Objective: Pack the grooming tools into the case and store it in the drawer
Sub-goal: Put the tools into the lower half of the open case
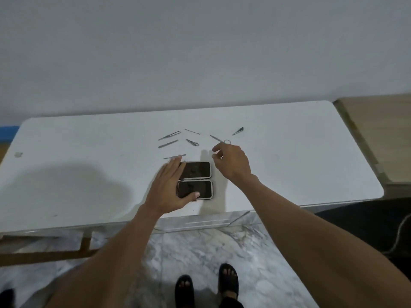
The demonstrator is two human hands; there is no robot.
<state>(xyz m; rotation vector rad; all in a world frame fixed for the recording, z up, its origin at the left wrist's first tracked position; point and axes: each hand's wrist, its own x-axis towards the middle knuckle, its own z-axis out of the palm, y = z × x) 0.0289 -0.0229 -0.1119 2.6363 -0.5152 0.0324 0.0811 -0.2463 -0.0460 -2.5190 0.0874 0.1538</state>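
Head view. The case (195, 180) lies open on the white worktop (66, 174), near its front edge, its 2 dark halves one behind the other. Both halves appear to hold no tools, though their dim interiors are hard to read.

The left hand (171, 187) rests flat on the left side of the case, fingers (175, 166) straight and close together, thumb lying across the near half; it steadies the case and holds nothing.

The right hand (231, 162) hovers just behind and to the right of the case, its fingers loosely curled with thumb and forefinger drawn near each other beside the ring handle of the small scissors (219, 139). Whether they touch the scissors cannot be told; nothing is clearly pinched.

7 metal tools lie scattered on the worktop behind the case: tweezers (169, 135), a thin pick (191, 131), a file (168, 144), a clipper (192, 142), the scissors, a wedge-shaped tool (238, 131), and a slim pusher (174, 156) just beyond the left fingertips.

Judged progress: early. The case is opened; no tool is yet packed. Remaining: loading all 7 tools, closing the case, placing it in the drawer, which is not identifiable here.
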